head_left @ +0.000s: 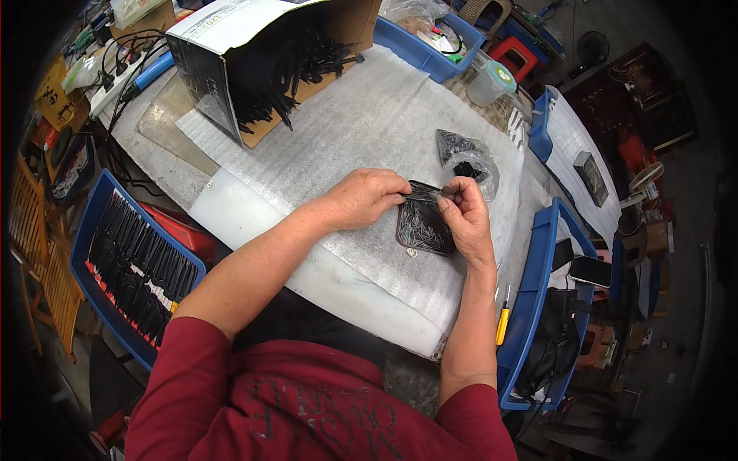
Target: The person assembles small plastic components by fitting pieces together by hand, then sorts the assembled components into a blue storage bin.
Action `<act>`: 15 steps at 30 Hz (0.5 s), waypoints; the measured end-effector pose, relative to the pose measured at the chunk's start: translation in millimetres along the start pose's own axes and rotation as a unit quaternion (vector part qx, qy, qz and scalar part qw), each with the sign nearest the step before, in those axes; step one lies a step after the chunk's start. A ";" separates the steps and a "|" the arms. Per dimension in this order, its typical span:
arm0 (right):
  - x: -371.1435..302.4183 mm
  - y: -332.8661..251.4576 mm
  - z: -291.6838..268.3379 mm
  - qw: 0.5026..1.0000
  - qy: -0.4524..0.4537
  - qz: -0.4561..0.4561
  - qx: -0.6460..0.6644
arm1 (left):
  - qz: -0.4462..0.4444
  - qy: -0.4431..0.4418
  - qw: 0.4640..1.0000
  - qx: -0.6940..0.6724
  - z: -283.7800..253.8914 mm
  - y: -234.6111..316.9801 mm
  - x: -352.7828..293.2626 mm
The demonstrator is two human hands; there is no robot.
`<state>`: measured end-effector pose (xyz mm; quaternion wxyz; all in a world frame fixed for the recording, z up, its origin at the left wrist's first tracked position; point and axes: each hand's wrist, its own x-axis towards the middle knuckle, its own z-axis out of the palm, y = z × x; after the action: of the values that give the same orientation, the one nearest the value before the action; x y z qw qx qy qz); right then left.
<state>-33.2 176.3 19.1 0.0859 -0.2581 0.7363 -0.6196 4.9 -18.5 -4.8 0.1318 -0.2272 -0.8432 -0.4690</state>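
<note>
Both grips pinching thin dark strip [421, 197]

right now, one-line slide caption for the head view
Both hands, left hand and right hand, pinch a thin black strip over a small dark tray of parts.

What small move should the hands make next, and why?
Probably push the thin dark piece further in: left hand and right hand pinch it between them right above the small black tray of thin metal parts, their fingertips nearly meeting.
</note>
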 end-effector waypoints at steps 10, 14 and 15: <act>0.5 0.3 1.3 1.000 -0.003 0.006 0.012 | -0.026 -0.013 0.999 -0.013 -1.4 1.8 0.1; 0.3 2.1 -0.2 1.000 -0.002 -0.002 -0.002 | -0.032 -0.016 0.999 -0.014 -2.0 3.4 0.3; 0.2 2.2 -0.5 1.000 -0.003 0.000 -0.001 | -0.032 -0.016 0.999 -0.014 -2.0 3.2 0.3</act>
<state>-34.2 176.8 17.1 0.0880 -0.2602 0.7367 -0.6179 6.3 -18.6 -1.3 0.0999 -0.2091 -0.8455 -0.4811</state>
